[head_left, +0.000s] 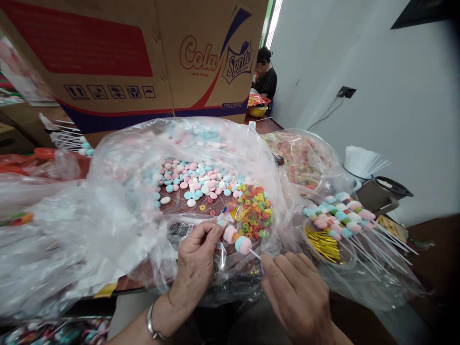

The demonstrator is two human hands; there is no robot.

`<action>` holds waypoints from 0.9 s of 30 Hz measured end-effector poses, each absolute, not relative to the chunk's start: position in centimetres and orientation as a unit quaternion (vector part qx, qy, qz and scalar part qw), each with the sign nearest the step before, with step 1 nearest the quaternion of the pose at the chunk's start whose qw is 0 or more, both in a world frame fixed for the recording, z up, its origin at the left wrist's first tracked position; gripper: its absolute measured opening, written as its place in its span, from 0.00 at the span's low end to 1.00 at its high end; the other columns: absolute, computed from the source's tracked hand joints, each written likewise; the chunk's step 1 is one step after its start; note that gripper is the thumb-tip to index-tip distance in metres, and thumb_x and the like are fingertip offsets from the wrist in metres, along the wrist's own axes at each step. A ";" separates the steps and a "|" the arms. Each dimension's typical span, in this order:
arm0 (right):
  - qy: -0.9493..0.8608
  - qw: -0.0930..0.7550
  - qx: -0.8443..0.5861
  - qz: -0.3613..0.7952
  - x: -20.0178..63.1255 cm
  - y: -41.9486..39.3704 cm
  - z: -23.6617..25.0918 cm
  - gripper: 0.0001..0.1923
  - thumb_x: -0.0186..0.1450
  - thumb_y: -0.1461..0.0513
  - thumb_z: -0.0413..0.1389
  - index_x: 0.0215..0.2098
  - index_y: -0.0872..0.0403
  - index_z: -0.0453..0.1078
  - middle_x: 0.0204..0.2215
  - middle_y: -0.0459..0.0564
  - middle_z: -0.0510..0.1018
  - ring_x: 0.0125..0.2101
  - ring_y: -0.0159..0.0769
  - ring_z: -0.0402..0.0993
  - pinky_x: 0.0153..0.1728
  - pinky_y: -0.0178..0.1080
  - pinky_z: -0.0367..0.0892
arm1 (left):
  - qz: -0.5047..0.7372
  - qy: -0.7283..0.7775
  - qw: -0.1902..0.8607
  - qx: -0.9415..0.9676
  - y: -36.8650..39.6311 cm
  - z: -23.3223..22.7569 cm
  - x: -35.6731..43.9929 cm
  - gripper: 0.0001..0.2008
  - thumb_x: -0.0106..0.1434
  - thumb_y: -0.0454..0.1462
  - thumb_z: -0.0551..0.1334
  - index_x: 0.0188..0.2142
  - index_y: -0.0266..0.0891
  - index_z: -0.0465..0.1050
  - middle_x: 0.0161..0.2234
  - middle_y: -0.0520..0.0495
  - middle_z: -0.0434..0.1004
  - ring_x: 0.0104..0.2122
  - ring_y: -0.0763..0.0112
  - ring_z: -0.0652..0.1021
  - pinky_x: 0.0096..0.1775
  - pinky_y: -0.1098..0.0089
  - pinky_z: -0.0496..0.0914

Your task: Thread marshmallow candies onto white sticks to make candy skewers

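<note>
A candy skewer (237, 239) with pink, white, blue and orange pieces threaded on a white stick is held between my two hands. My left hand (199, 258) pinches the candies at its upper left end. My right hand (294, 287) is closed around the bare lower part of the stick. Just behind the skewer lie small ring candies (253, 211) in yellow, orange, red and green. Farther back, loose pastel candies (201, 179) in pink, blue and white spill from a large clear plastic bag (118, 158).
Finished-looking candy skewers (341, 215) lie at right beside a clear tub of gold twist ties (323, 245). White sticks (362, 160) stand in a container near a dark pitcher (381, 196). A large cardboard box (165, 28) blocks the back. A person (266, 76) sits beyond it.
</note>
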State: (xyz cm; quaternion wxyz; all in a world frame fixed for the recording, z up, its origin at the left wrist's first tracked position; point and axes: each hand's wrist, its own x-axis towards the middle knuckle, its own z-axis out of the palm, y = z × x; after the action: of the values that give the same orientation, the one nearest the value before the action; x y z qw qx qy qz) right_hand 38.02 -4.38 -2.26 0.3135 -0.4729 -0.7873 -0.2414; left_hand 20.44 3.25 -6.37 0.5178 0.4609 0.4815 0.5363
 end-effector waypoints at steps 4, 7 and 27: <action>-0.780 0.327 -0.477 -0.238 38.6 -3.8 -1.8 0.09 0.68 0.71 0.52 0.43 0.58 0.71 0.23 0.48 0.75 0.25 0.37 0.68 0.29 0.41 0.60 | 0.521 0.470 0.531 0.475 3.6 -6.5 19.9 0.11 0.62 0.45 0.68 0.29 0.40 0.80 0.27 0.52 0.77 0.29 0.68 0.73 0.33 0.72 0.66; -0.783 0.331 -0.484 -0.206 40.1 -3.5 -1.4 0.09 0.69 0.70 0.51 0.41 0.56 0.72 0.23 0.46 0.75 0.26 0.36 0.70 0.30 0.40 0.63 | 0.514 0.459 0.507 0.517 4.7 -5.8 18.6 0.09 0.63 0.42 0.67 0.30 0.40 0.81 0.33 0.50 0.80 0.37 0.65 0.76 0.39 0.72 0.68; -0.810 0.318 -0.472 -0.140 47.1 -3.8 1.5 0.11 0.74 0.60 0.51 0.40 0.51 0.75 0.30 0.48 0.79 0.35 0.38 0.74 0.37 0.37 0.68 | 0.196 0.327 0.679 0.627 7.3 -5.1 13.5 0.14 0.62 0.46 0.66 0.31 0.35 0.77 0.25 0.51 0.77 0.26 0.72 0.71 0.29 0.73 0.61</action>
State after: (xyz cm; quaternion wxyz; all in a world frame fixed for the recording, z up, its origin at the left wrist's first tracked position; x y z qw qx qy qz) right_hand 47.06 -3.78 1.46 0.3181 -0.4717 -0.8104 -0.1401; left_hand 13.49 7.25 -5.08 0.6793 0.6270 0.3273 0.1957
